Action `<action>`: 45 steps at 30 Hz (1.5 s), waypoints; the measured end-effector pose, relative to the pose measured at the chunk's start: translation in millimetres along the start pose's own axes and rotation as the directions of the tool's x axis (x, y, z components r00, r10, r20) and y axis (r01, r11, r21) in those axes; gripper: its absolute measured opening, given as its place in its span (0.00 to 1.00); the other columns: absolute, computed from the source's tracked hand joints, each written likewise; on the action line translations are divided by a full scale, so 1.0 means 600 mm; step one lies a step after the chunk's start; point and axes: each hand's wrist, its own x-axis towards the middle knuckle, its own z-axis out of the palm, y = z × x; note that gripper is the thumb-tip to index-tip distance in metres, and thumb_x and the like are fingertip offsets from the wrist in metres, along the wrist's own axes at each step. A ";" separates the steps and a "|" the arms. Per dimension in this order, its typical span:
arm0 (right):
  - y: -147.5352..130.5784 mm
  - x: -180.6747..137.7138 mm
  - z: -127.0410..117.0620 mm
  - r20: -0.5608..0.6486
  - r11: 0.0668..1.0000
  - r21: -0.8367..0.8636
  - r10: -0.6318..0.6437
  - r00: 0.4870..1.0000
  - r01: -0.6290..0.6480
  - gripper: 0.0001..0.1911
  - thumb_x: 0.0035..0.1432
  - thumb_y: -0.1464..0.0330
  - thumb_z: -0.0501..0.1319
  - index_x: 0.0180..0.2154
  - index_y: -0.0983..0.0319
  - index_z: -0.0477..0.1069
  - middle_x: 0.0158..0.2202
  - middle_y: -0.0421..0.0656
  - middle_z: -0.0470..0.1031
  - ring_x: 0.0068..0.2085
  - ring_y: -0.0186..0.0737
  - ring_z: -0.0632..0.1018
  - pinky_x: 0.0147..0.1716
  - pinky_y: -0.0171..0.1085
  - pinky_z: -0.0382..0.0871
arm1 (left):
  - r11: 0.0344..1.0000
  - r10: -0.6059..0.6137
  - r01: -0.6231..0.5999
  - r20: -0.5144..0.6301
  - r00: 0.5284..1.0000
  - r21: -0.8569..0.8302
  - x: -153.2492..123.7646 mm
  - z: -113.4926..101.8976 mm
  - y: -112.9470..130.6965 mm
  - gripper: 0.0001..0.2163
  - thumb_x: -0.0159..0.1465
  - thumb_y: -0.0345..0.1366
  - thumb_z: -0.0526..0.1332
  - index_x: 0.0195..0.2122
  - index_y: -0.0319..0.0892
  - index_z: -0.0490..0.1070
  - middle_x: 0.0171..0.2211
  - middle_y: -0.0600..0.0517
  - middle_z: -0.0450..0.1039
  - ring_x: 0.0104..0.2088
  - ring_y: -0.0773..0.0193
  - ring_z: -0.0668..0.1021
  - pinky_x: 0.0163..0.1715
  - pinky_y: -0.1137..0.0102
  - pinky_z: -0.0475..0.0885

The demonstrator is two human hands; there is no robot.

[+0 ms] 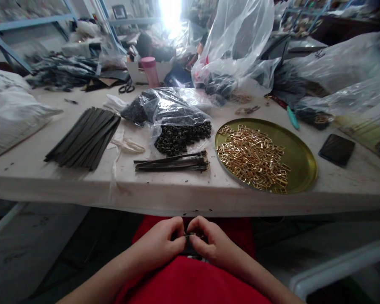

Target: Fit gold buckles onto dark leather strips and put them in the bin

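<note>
Below the table's front edge, over my red lap, my left hand [162,242] and my right hand [210,243] meet. Both are closed, their fingertips pinching a dark strap [188,237] with a small metal piece between them. On the table above lie a small bundle of dark straps [172,163], a large stack of dark straps [87,137], a heap of dark metal rings [182,137] spilling from a plastic bag, and a round brass tray [300,162] holding several gold buckles [253,156].
A black phone [336,149] lies at the right of the white table [177,190]. Behind are clear plastic bags [237,46], a pink bottle [150,71], scissors [126,88], a teal tool [293,117] and a white sack [9,114] at the left.
</note>
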 end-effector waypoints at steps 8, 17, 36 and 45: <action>-0.002 -0.003 -0.006 0.017 0.994 -0.107 0.005 1.000 -0.004 0.07 0.53 0.70 0.53 0.31 0.62 0.69 0.30 0.41 0.71 0.33 0.37 0.71 0.32 0.34 0.61 | 0.999 0.034 -0.034 0.007 0.999 0.036 -0.009 -0.008 0.010 0.05 0.56 0.35 0.53 0.30 0.41 0.66 0.28 0.54 0.71 0.29 0.65 0.71 0.27 0.74 0.62; 0.017 0.010 -0.004 -0.096 0.996 -0.041 0.078 0.992 -0.082 0.05 0.52 0.68 0.54 0.28 0.62 0.66 0.26 0.39 0.67 0.29 0.35 0.67 0.27 0.33 0.58 | 0.980 -0.047 0.075 0.153 0.987 -0.185 0.011 -0.031 -0.032 0.11 0.56 0.37 0.55 0.35 0.38 0.70 0.29 0.51 0.74 0.29 0.63 0.74 0.28 0.73 0.66; 0.029 0.032 -0.009 -0.006 0.956 -0.247 -0.165 0.986 0.158 0.14 0.58 0.66 0.47 0.45 0.63 0.61 0.40 0.48 0.72 0.40 0.40 0.73 0.39 0.38 0.67 | 0.996 0.027 -0.039 0.166 0.986 0.075 0.057 -0.039 -0.010 0.12 0.58 0.37 0.52 0.27 0.40 0.73 0.24 0.53 0.74 0.24 0.66 0.72 0.20 0.76 0.58; -0.020 0.124 -0.093 -0.096 0.389 -0.901 -0.610 0.787 0.191 0.12 0.58 0.69 0.52 0.44 0.63 0.66 0.36 0.48 0.75 0.37 0.47 0.73 0.37 0.43 0.67 | 0.799 0.375 -0.108 -0.349 0.859 0.592 0.108 -0.108 -0.004 0.08 0.62 0.36 0.52 0.34 0.42 0.70 0.30 0.51 0.72 0.31 0.62 0.73 0.28 0.72 0.62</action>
